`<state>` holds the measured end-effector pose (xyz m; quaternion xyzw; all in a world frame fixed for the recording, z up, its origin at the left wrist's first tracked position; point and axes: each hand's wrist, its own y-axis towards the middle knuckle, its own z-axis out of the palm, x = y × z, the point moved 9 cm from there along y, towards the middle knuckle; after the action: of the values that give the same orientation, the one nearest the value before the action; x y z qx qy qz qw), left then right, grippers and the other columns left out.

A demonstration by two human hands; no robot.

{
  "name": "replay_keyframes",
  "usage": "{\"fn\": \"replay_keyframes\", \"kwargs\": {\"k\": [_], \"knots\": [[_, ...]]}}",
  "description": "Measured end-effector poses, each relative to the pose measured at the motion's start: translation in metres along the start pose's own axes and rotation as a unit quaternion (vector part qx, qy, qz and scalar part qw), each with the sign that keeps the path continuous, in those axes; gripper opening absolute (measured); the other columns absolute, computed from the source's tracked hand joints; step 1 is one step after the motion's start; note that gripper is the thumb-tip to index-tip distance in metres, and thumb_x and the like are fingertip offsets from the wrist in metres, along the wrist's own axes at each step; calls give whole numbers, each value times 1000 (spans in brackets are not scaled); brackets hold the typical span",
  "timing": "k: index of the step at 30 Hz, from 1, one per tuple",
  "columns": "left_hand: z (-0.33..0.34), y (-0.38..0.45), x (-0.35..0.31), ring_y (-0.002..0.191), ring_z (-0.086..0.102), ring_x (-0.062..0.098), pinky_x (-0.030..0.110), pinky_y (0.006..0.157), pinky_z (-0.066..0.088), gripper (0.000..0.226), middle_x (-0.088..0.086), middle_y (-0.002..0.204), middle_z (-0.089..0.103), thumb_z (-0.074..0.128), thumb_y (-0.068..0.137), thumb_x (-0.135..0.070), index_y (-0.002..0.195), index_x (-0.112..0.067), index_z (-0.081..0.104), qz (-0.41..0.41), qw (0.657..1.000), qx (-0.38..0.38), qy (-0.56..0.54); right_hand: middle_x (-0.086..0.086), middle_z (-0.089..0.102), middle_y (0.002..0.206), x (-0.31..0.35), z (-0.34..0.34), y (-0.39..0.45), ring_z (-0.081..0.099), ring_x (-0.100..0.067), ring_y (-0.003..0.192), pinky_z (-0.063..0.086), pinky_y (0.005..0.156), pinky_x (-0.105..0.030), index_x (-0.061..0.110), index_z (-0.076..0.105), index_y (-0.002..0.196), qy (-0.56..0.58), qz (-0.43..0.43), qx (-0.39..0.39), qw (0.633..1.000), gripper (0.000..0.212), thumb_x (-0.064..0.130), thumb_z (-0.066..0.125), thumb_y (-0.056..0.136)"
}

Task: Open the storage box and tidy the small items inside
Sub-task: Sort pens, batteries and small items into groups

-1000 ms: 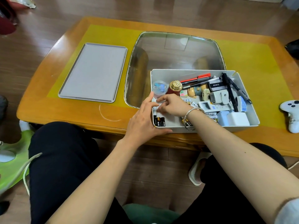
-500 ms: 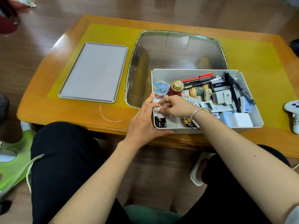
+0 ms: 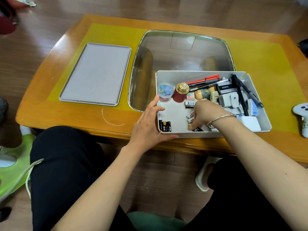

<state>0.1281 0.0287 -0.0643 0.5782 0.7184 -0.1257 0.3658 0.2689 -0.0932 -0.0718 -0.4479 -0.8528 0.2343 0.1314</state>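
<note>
the storage box (image 3: 173, 75) sits open at the near edge of the wooden worktop (image 3: 80, 120), partly over the glass panel (image 3: 183, 52) set into the middle. its grey lid (image 3: 95, 73) lies flat off to the left, well apart from the box. left hand (image 3: 150, 124) is at the box's near-left corner, fingers straight along the left wall, thumb along the front rim, a relaxed grip steadying it. right hand (image 3: 205, 114) is down inside the box, bracelet (image 3: 221, 118) at the wrist, fingers curled over a loose black battery (image 3: 197, 129) on the box floor; looks like a pinching grip on it, though the fingertips are mostly hidden. three black batteries (image 3: 165, 126) are lined up side by side in the near-left corner. two white batteries (image 3: 190, 116) lie just left of the right hand. at the back-left stand a clear tub of clips (image 3: 165, 94) and a red bottle with a gold cap (image 3: 180, 95), side by side. pens (image 3: 205, 80) lie along the back wall, and the right half is a jumble of small grey and white things. a white game controller (image 3: 301, 114) rests on the worktop to the far right.
</note>
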Motion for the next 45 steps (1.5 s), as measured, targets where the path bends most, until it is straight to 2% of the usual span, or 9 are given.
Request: {"fn": "replay_keyframes", "kwargs": {"k": [10,15,17,21,27,31,37,42,45], "knots": [[1,-1,2,139,31,15,28,92,42,86,-8,158,17,78,56,-64,123,-31,35,-2,1000,-2,-5,-3,57,64,24,22,-1,56,-22,70,47,64,-27,9,68,76,-28,-82,41,995,21,30,70,76],[-1,-1,-1,139,30,15,34,94,47,86,-8,158,17,77,56,-64,123,-30,36,-1,1000,0,-5,-10,64,54,25,8,-1,57,-18,45,45,45,-22,4,62,64,113,-74,-6,991,22,24,63,74],[-1,-1,-1,139,30,16,34,94,47,87,-7,158,17,79,56,-62,125,-28,38,-3,1000,2,-4,-14,67,56,29,9,0,59,-18,38,51,43,-24,8,56,78,204,-64,-1,977,10,17,61,77],[-2,-1,-2,139,31,15,33,93,48,87,-7,158,16,80,57,-61,125,-26,39,-3,1000,3,-8,-9,68,59,38,17,3,65,-16,45,50,42,-24,14,55,94,266,-55,39,962,18,14,67,81],[-2,-1,-2,139,32,16,34,92,49,87,-6,158,17,78,57,-62,125,-27,38,0,1000,1,-5,-4,70,70,45,30,2,65,-10,53,54,51,-23,14,58,100,253,-71,82,961,32,20,78,76],[-1,-1,-1,139,32,16,36,93,49,87,-6,158,17,79,57,-62,125,-27,38,-1,1000,2,-7,-5,72,80,48,28,1,66,-16,64,58,67,-32,14,56,107,230,-90,78,966,35,12,75,77],[0,-1,-1,139,31,17,35,93,48,86,-6,158,17,80,58,-60,124,-28,37,-1,1000,4,-14,-5,73,78,47,24,-4,68,-14,61,54,53,-24,14,56,109,244,-119,87,959,35,7,72,79],[0,-2,-1,139,32,17,34,93,47,86,-5,158,18,77,58,-62,124,-26,38,5,1000,0,-13,-5,68,70,25,16,-7,57,-10,44,44,40,-19,11,64,91,171,-108,64,977,23,12,79,73],[-1,-1,-1,139,32,17,36,93,48,85,-5,158,18,78,58,-61,124,-28,37,5,1000,1,-16,3,65,74,20,20,-10,60,-12,63,51,60,-22,19,65,78,65,-114,50,990,12,13,75,74]]}}
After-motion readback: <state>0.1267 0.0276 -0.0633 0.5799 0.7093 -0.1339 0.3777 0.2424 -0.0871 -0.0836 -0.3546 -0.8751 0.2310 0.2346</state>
